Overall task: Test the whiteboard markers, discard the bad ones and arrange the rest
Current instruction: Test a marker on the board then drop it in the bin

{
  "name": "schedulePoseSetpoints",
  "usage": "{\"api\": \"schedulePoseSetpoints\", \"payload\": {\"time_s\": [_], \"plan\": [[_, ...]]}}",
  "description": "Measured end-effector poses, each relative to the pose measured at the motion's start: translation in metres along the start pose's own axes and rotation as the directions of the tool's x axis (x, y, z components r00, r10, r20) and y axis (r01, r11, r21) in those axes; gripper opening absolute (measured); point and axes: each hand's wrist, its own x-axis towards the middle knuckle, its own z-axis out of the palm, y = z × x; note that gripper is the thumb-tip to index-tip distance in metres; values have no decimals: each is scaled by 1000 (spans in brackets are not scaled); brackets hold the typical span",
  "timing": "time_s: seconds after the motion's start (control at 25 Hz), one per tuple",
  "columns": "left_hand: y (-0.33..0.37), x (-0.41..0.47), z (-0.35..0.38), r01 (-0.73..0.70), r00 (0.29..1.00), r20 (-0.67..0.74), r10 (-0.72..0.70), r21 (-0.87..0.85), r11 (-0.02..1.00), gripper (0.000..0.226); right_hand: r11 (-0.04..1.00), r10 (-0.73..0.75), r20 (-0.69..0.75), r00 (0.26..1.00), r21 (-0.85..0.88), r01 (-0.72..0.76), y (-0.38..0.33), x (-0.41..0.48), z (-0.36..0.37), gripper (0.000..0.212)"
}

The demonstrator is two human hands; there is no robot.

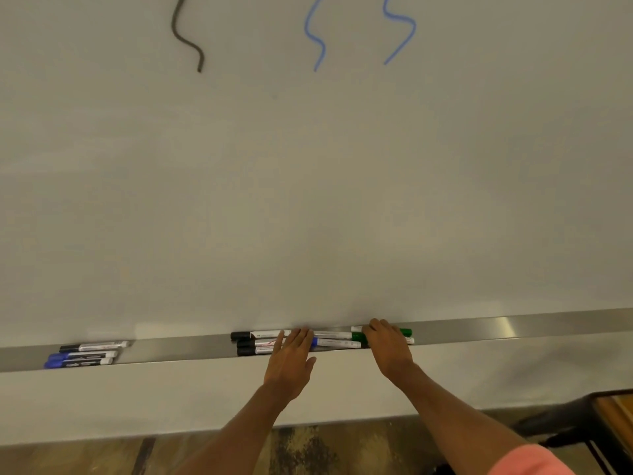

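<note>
A metal tray (513,327) runs along the foot of the whiteboard (308,183), and every marker lies flat in it with its long axis along the tray. Near the tray's left end three markers (85,355) lie side by side, one black-capped at the back and two blue-capped in front, all caps pointing left. At the tray's middle three black markers (248,343) lie stacked front to back, caps also to the left. The left hand (291,358) rests on their barrels with fingers straight and together, gripping nothing. Just right of its fingertips a blue marker (337,344) stretches its white barrel toward the right hand (388,347), which lies across the green markers (406,332); green shows on both sides of it, and I cannot tell whether its fingers clasp them. The hands are apart. The barrels carry printed labels, too small to read. High above the tray the board bears a black squiggle (186,36) and two blue squiggles (315,36).
</note>
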Motion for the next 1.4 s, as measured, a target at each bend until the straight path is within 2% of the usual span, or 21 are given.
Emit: {"api": "schedulePoseSetpoints", "payload": {"time_s": [0.32,0.52,0.68,0.72,0.88,1.0,1.2,1.32,1.4], "plan": [[-5,3,-1,-33,999,-23,32,-27,999,54,991,98,28,995,-93,-95,-3,2,2,41],[4,6,-9,-91,993,-86,82,-107,990,52,993,-7,-18,1000,-121,4,-8,-7,-10,54],[15,13,-24,-134,988,-100,119,-150,980,57,969,-225,-17,974,100,225,-27,-3,-29,46],[17,15,-27,-140,988,-91,127,-146,979,57,956,-255,-54,965,134,261,-33,-1,-33,46],[17,19,-48,-83,996,-46,80,-59,995,40,924,-335,-132,933,145,353,-54,5,-48,33],[12,18,-61,-65,998,-5,66,35,997,29,916,-359,-122,925,145,375,-60,6,-59,27],[3,9,-71,-67,996,-53,68,30,997,29,911,-326,-185,927,200,360,-72,6,-68,23],[-7,5,-73,-74,994,-77,76,29,997,31,934,-310,-197,930,122,337,-76,6,-66,30],[-14,0,-75,-92,989,-112,98,61,994,32,928,-310,-197,930,148,341,-81,6,-67,43]]}}
